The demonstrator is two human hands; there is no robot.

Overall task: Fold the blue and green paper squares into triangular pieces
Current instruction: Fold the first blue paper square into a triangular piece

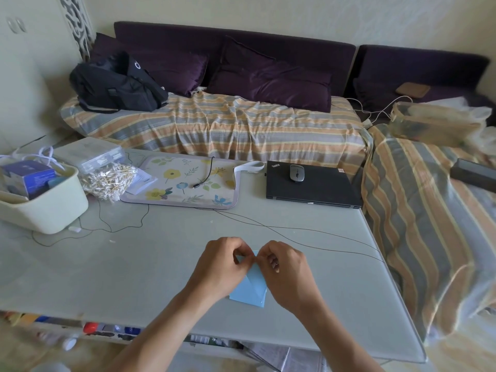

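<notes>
A light blue paper (251,289) lies near the front edge of the grey-green table (134,264), with folded layers showing on it. My left hand (222,264) and my right hand (287,269) meet over its far end, fingers curled, pinching the paper's top corner between them. Both hands cover much of the upper part of the sheet. No green paper shows in the view.
A thin black cable (295,232) runs across the table just beyond my hands. Farther back are a floral mat (185,183), a shut black laptop (314,187) with a mouse (296,173) on it, a bag of cotton swabs (110,181) and a cream bin (45,200). A striped sofa stands behind.
</notes>
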